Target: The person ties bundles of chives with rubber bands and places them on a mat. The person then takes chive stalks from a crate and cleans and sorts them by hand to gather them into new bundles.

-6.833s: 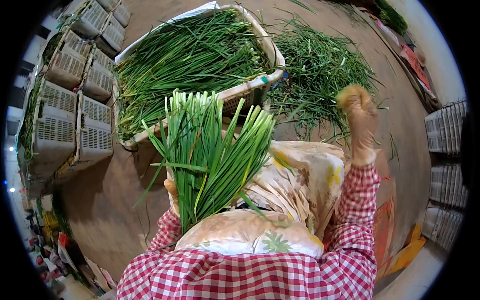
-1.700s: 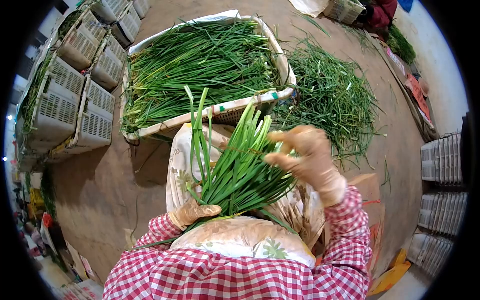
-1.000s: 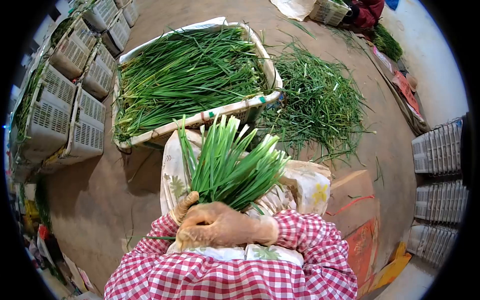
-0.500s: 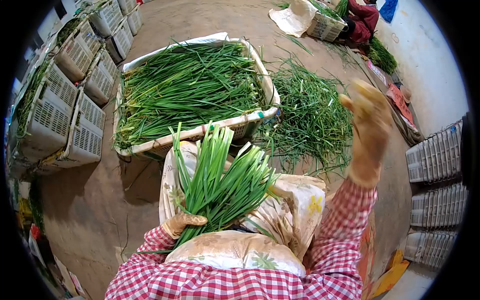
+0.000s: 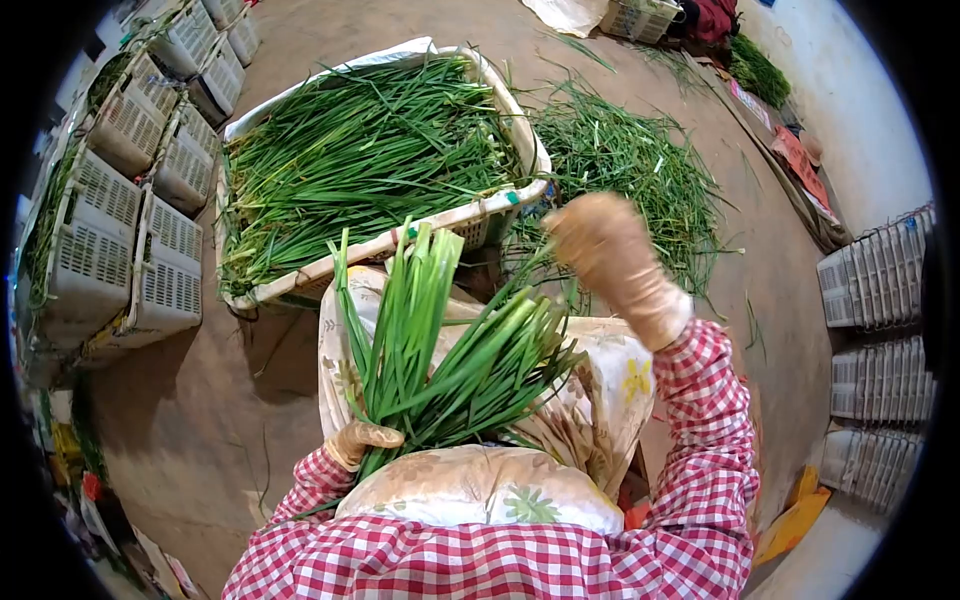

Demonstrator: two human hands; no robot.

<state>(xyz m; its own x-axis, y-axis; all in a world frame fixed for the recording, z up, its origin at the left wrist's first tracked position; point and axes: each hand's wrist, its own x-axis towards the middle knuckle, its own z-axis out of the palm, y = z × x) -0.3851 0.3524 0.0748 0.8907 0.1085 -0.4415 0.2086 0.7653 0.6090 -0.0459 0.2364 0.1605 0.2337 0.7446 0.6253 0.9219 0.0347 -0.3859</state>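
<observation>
A bunch of garlic chives (image 5: 440, 350) lies across my lap, pale cut ends pointing away from me and fanned into two clumps. My gloved left hand (image 5: 365, 440) is closed around the leafy lower part, thumb on top. To the right of the stem ends, my gloved right hand (image 5: 610, 255) is raised with its fingers curled in, slightly blurred. Thin green strands show just below its fingertips; whether they are in its grip is hard to see. Beyond my knees stands a white plastic basket (image 5: 400, 245) heaped with more chives (image 5: 360, 160).
Loose chive leaves (image 5: 630, 190) are piled on the floor right of the basket. Filled white crates (image 5: 95, 220) line the left side, and stacked crates (image 5: 875, 380) stand at right. Another person's red sleeve (image 5: 712, 18) shows at the top right.
My right hand has come in from the far right toward the chive stems, its fingers now curled. The left hand keeps its hold. The view has tilted slightly down.
</observation>
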